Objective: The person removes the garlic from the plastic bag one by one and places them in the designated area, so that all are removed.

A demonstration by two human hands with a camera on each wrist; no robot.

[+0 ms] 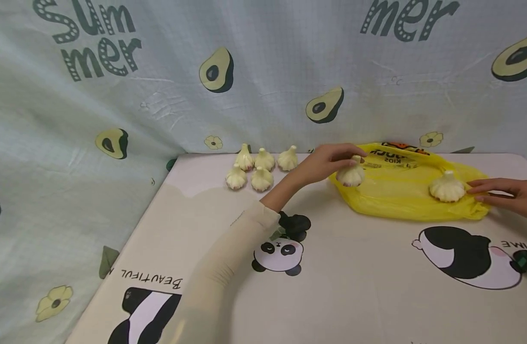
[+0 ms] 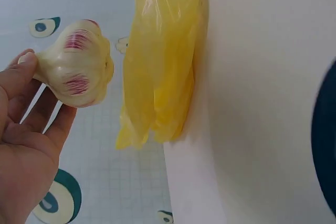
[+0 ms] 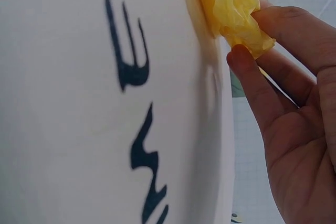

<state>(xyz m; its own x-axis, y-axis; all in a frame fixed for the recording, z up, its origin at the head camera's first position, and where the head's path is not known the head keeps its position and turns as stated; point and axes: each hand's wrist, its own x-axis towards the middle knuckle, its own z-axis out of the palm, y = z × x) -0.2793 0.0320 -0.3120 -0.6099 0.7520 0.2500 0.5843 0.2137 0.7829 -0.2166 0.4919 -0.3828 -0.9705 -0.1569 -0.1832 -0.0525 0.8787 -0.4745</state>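
My left hand (image 1: 330, 160) pinches a garlic bulb (image 1: 351, 175) by its stem, over the left end of a yellow plastic bag (image 1: 388, 193). In the left wrist view this bulb (image 2: 79, 66) shows purple streaks, with the thumb and fingers of the left hand (image 2: 31, 124) at its stem. A second garlic bulb (image 1: 447, 187) sits at the bag's right part. Beside it, my right hand (image 1: 510, 193) is at the bag's right end. The right wrist view shows the right hand (image 3: 294, 93) pinching the gathered yellow plastic (image 3: 247, 30) between thumb and fingers.
Several more garlic bulbs (image 1: 262, 179) stand grouped at the back left of the table, close to the left forearm. The table cover (image 1: 332, 296) has panda prints. Behind the table's back edge hangs a pale curtain (image 1: 268, 110) printed with avocados.
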